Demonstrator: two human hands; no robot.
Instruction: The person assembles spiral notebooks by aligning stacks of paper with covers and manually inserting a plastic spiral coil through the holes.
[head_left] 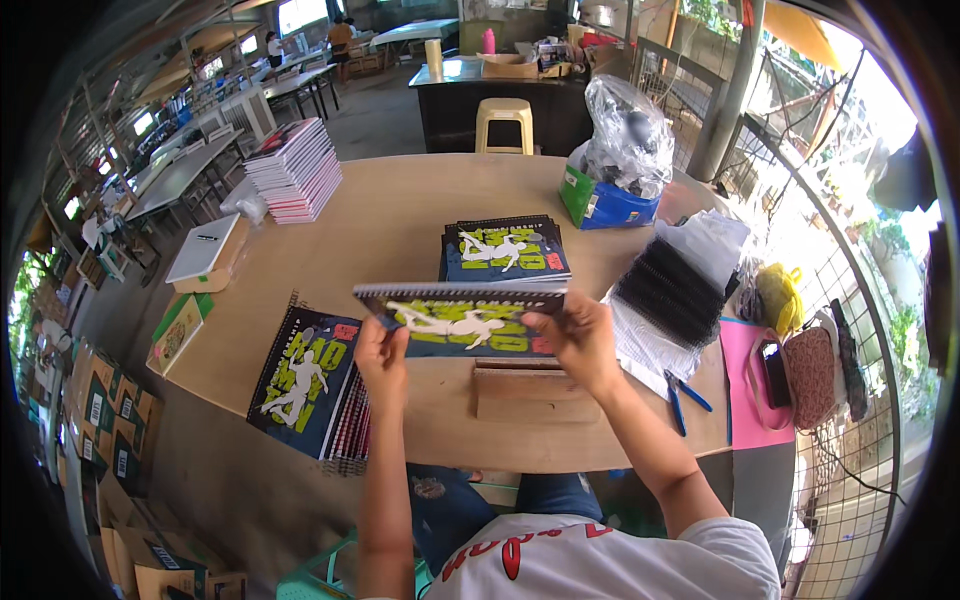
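A dark spiral-bound notebook (465,322) with green lettering and a white figure is held up over the table, slightly blurred, its binding edge away from me. My left hand (384,358) grips its left end. At the right end, the fingers and thumb of my right hand (580,345) are closed on it. Just beyond lies a stack of matching notebooks (505,252). Left of my left forearm, another pile of these notebooks (305,380) overhangs the table's near edge. Below the held one sits a wooden block (535,392) with a raised back edge.
Black binding coils (672,285) lie on plastic sheeting at right, near blue-handled pliers (682,400). A phone (775,375) rests on a pink folder (752,405). Farther back stand a blue-green box (622,207) and a tall book stack (295,172). A wire-mesh fence (840,400) borders the right side.
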